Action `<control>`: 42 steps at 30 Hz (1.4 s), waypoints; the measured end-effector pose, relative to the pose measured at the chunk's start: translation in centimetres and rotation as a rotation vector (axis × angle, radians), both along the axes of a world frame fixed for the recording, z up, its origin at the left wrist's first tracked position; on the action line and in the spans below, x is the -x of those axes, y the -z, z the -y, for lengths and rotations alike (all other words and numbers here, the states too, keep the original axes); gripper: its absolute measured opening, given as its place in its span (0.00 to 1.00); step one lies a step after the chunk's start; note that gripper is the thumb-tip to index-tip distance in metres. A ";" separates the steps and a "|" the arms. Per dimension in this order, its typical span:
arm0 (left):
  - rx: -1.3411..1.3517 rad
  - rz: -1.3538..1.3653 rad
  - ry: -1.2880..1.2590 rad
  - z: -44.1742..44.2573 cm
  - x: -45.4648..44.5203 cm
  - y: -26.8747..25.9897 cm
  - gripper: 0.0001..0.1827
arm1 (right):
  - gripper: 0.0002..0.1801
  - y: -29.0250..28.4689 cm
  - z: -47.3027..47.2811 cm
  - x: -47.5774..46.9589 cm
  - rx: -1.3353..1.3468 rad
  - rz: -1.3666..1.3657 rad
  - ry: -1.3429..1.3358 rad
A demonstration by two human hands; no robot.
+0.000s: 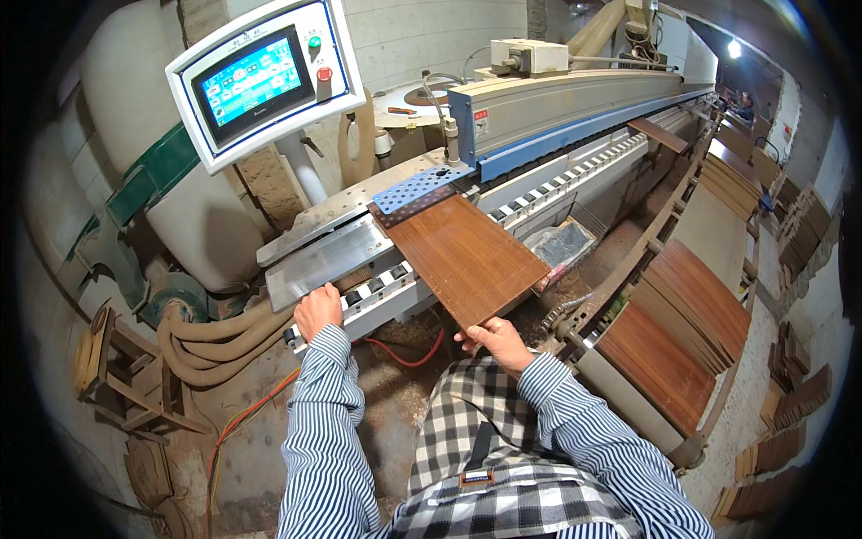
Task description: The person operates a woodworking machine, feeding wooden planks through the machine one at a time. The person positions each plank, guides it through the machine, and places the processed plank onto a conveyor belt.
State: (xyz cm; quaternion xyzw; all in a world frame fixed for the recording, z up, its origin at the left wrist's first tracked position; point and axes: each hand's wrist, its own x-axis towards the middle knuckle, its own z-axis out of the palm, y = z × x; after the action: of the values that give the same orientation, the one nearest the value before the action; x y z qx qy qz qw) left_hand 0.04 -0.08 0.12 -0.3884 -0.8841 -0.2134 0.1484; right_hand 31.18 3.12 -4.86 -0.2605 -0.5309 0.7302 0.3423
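Note:
A brown wood-grain panel (465, 249) lies on the infeed of an edge-banding machine (579, 114). Its far end reaches beneath a blue perforated plate (421, 188), and its near end overhangs the roller rail. My right hand (497, 342) holds the panel's near corner, thumb on top and fingers partly hidden below. My left hand (318, 312) is curled over the near end of the white rail with black rollers (377, 286), beside the metal infeed table (330, 266).
A control panel with a lit screen (252, 81) stands at upper left. Brown panels (663, 357) are stacked on a roller conveyor (606, 384) to my right. Another panel (658, 135) lies farther along the machine. Hoses (209, 343) and a wooden stool (135, 377) are at left.

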 end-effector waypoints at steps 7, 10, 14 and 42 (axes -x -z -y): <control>-0.009 -0.011 -0.007 -0.1 0.1 0.2 0.23 | 0.16 0.7 -2.1 -2.7 0.074 -0.004 0.186; -0.014 -0.008 -0.011 -0.1 -0.2 0.2 0.23 | 0.20 1.2 -3.2 -4.0 0.103 -0.013 0.302; 0.001 -0.009 -0.006 -0.8 -0.1 0.6 0.24 | 0.22 0.7 -3.9 -5.7 0.148 0.008 0.490; 0.117 -0.019 0.038 -0.7 0.4 0.9 0.26 | 0.17 15.3 20.8 -38.9 0.475 0.188 1.954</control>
State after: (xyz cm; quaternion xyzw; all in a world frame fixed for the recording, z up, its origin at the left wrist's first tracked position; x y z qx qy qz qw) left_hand -0.37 0.64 -0.76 -0.4150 -0.8862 -0.1603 0.1294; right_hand 70.10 -17.68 -20.14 -0.6993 0.0492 0.1932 0.6865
